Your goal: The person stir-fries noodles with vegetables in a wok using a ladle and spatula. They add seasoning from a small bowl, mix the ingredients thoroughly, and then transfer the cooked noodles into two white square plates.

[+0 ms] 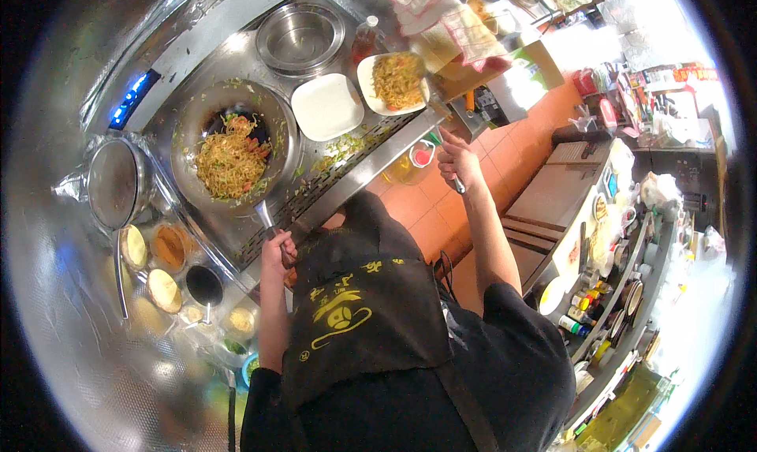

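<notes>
My left hand (277, 251) is wrapped around the handle (267, 216) of a steel wok (285, 162). Stir-fried noodles (230, 163) with bits of greens and reddish pieces lie in the wok. Off to the right, my right hand (458, 161) grips the metal handle of a cooking utensil (437, 106), either a ladle or a wok spatula. Its blurred head is over a white square plate (366, 76) heaped with noodles (397, 82). Between wok and heaped plate sits a second white plate (327, 107) with nothing on it.
Steel basins (300, 38) and a bottle of reddish liquid (365, 41) stand behind the plates. Vegetable scraps (343, 150) litter the slotted counter edge. A saucepan (112, 183) and seasoning containers (170, 248) are at left; an oil jug (408, 163) is below the counter.
</notes>
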`<state>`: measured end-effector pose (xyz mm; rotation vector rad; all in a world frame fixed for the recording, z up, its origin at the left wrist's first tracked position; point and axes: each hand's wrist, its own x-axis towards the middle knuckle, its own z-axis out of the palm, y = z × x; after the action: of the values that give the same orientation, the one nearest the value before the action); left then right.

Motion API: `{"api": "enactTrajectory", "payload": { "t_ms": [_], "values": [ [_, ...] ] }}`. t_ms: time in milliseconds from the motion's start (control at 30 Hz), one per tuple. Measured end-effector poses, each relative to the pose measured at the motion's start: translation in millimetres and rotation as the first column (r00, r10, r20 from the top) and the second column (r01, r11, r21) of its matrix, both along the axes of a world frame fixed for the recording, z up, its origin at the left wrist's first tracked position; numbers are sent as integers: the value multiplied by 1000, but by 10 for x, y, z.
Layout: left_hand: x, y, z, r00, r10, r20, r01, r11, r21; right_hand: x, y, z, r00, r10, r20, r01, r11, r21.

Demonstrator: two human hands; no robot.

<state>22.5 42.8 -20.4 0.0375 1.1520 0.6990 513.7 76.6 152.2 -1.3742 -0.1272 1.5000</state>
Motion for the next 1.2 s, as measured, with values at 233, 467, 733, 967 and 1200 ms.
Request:
{"api": "enactTrajectory", "payload": {
  "t_ms": [233, 467, 733, 967, 1200],
  "values": [
    [40, 0, 105, 1000, 0, -27, 1, 999, 36, -3, 30, -32, 906, 146, 398, -122, 989, -87],
    [39, -10, 81, 1000, -3, -28, 4, 999, 41, 71, 27, 10, 866, 205, 456, -170, 979, -116],
    [39, 3, 56, 999, -15, -36, 17, 999, 43, 63, 96, -43, 611, 299, 733, -219, 954, -206],
    [66, 18, 72, 999, -12, -31, 13, 999, 37, 219, -2, -207, 188, 292, 938, -301, 926, -228],
    [23, -50, 12, 995, -41, -89, 50, 994, 98, -402, -157, 608, 550, 388, 740, -432, 890, -146]
  ]
}}
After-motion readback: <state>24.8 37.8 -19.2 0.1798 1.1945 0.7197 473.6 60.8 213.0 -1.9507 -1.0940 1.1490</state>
